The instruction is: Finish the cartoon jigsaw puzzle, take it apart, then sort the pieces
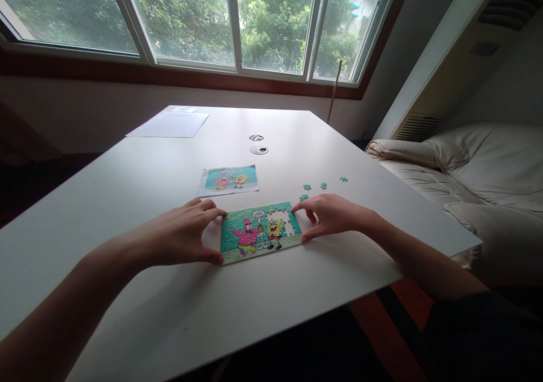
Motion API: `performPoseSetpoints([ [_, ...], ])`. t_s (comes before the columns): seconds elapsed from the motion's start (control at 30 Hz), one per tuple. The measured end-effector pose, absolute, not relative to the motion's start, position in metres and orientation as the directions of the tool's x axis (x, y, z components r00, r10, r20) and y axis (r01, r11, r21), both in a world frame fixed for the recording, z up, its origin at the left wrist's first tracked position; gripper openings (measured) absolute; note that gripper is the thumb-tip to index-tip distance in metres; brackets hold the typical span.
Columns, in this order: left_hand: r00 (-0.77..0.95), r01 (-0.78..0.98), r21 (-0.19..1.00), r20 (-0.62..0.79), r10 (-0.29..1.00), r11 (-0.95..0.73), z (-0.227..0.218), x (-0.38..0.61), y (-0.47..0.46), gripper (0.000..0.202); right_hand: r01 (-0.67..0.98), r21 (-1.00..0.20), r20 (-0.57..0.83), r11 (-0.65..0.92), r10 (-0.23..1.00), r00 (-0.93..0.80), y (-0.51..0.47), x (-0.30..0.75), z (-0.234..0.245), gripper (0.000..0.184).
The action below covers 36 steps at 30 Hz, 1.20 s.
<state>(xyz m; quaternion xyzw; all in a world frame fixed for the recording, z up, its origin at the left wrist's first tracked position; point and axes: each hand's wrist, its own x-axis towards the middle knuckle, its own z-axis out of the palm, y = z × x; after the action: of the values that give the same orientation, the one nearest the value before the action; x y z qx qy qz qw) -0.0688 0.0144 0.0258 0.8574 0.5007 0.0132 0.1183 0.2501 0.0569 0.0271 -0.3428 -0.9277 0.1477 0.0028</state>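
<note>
A jigsaw puzzle [244,239] with cartoon figures lies flat on the white table, with a gap in its picture at the upper right. My left hand [180,232] grips its left edge, thumb at the near corner and index finger at the far one. At the right edge, my right hand [328,215] holds the puzzle the same way between thumb and index finger. Just beyond my right fingertips lie several loose green puzzle pieces [323,185]. A printed picture sheet [229,179] with the same figures rests behind the puzzle.
Two round cable-hole fittings [258,150] sit in the tabletop [127,201] farther back. A sheet of paper [169,124] is at the far left. A cream sofa [479,167] stands right of the table, and a thin stick [335,90] leans by the window.
</note>
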Motion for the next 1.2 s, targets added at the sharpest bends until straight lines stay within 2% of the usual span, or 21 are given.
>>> performPoseSetpoints([
  [0.77, 0.495, 0.856, 0.224, -0.099, 0.863, -0.465, 0.026, -0.068, 0.015, 0.072, 0.636, -0.268, -0.105, 0.723, 0.635, -0.766, 0.058, 0.251, 0.027, 0.062],
  [1.07, 0.485, 0.87, 0.178, -0.135, 0.864, -0.46, 0.033, -0.063, 0.011, 0.071, 0.631, -0.263, -0.103, 0.729, 0.63, -0.77, 0.055, 0.249, 0.026, 0.059],
  [1.2, 0.481, 0.873, 0.161, -0.14, 0.866, -0.459, 0.036, -0.061, 0.01, 0.07, 0.617, -0.302, -0.116, 0.727, 0.614, -0.781, 0.058, 0.254, 0.032, 0.06],
])
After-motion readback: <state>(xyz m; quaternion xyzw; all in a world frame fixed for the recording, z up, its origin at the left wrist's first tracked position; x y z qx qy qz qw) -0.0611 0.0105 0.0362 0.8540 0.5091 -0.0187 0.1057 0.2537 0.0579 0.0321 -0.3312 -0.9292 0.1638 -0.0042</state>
